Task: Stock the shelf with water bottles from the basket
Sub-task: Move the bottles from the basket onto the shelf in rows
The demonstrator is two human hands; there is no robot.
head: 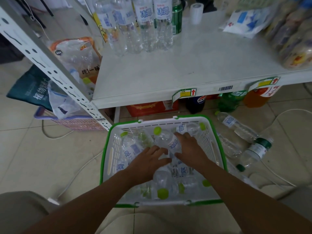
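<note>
A white basket with a green rim [213,139] stands on the floor below the shelf and holds several clear water bottles with lime-green caps. Both hands are inside it. My right hand [189,148] wraps the right side of one bottle [168,140] lying diagonally, cap pointing up-left. My left hand [148,162] rests on the lower end of the same bottle, fingers spread over it. The white shelf [168,68] above has several upright water bottles [148,26] at its back left.
A green can [177,16], a white roll [195,13] and snack bags [295,39] sit on the shelf. Loose bottles [236,125] lie on the floor right of the basket. Soda bottles [229,102] stand under the shelf. A pink basket [70,122] with bags sits left.
</note>
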